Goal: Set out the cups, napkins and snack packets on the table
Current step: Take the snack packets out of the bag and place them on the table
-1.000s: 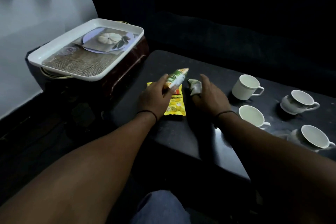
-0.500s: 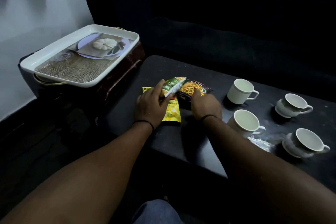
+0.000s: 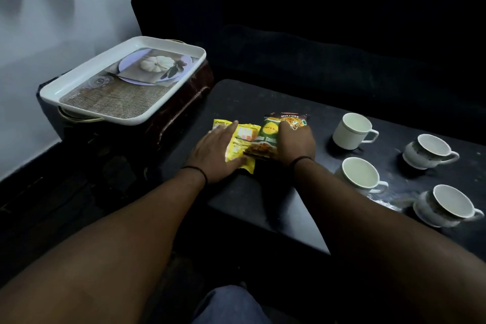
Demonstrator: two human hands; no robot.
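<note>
Snack packets overlapping on table, between both hands, left hand flat, right hand curled

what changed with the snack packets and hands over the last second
The green packet left the left hand and now lies on the table beside the yellow packet, which that hand presses flat. The right hand dropped the napkin it had held, brought in the dark mixture packet and now rests on it and the green one. The four cups and the tray stayed put.
</note>
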